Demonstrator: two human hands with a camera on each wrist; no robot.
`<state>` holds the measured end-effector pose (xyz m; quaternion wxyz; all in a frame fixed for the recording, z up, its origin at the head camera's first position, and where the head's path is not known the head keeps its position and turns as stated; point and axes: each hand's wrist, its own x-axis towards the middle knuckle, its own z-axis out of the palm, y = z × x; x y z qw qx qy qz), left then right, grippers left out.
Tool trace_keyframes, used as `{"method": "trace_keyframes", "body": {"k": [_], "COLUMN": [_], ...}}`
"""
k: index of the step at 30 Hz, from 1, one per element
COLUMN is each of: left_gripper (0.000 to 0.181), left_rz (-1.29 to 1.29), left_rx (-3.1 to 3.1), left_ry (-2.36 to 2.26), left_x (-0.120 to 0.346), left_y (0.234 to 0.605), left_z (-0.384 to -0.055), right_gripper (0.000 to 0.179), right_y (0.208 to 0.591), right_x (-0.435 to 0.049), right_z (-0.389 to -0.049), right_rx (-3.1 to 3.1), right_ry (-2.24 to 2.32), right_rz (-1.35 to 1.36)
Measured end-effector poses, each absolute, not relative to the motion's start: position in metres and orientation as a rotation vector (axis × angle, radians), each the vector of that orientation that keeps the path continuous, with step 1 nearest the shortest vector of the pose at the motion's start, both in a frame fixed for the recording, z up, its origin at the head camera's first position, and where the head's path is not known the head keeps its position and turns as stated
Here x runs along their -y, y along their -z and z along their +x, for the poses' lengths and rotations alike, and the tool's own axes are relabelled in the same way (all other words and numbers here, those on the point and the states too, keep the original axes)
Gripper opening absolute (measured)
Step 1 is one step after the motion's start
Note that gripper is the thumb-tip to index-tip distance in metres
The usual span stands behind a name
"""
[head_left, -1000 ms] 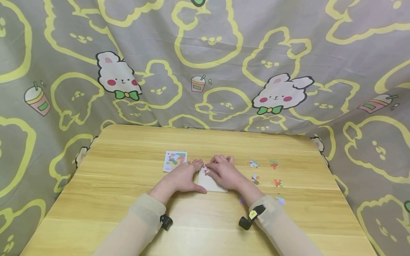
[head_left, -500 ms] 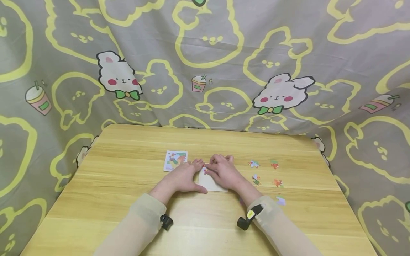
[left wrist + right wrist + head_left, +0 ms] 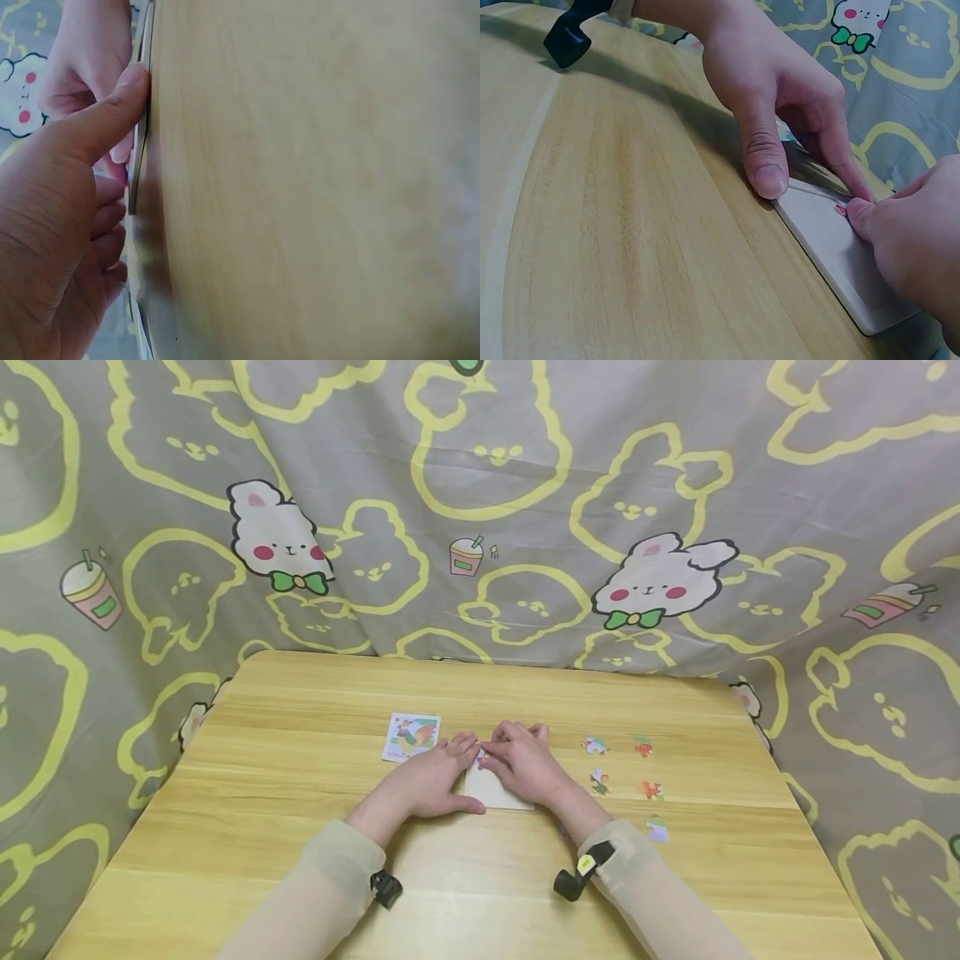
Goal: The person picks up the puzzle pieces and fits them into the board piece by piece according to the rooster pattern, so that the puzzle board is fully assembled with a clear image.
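My right hand (image 3: 525,764) pinches a small colourful puzzle piece (image 3: 481,761) at the far left corner of a white puzzle tray (image 3: 501,793). Its fingers hide much of the piece; in the right wrist view only a red bit of the puzzle piece (image 3: 841,211) shows by the thumb. My left hand (image 3: 431,779) steadies the tray from the left. The left thumb lies straight against the tray's near left corner, and the fingers reach along its left side to the far corner, close to the right fingertips.
A square picture card (image 3: 410,737) with a bird lies left of the tray, partly behind my left hand. Several loose puzzle pieces (image 3: 651,789) are spread on the wooden table (image 3: 300,827) at the right. A patterned curtain (image 3: 517,527) hangs behind the table.
The puzzle piece has turned and shifted slightly in my right fingers at the tray's corner, and less of it shows. My left fingers have drawn back a little.
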<state>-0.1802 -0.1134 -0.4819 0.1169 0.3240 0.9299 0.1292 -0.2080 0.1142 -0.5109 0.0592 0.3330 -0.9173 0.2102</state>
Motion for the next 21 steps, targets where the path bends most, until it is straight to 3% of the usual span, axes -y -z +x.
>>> {"method": "trace_keyframes", "body": {"k": [11, 21], "left_gripper": [0.102, 0.1], "left_rz": [0.936, 0.888], "left_rx": [-2.713, -2.693], "left_ry": [-0.413, -0.363], "left_x": [0.113, 0.11], "left_y": [0.484, 0.481], "left_z": [-0.176, -0.177], "right_gripper": [0.037, 0.034], "right_y": [0.512, 0.486], "right_x": [-0.117, -0.149], "right_z": [-0.207, -0.199], "right_rx": [2.785, 2.792], "right_ry": [-0.665, -0.875], "right_rz": [1.019, 0.992]}}
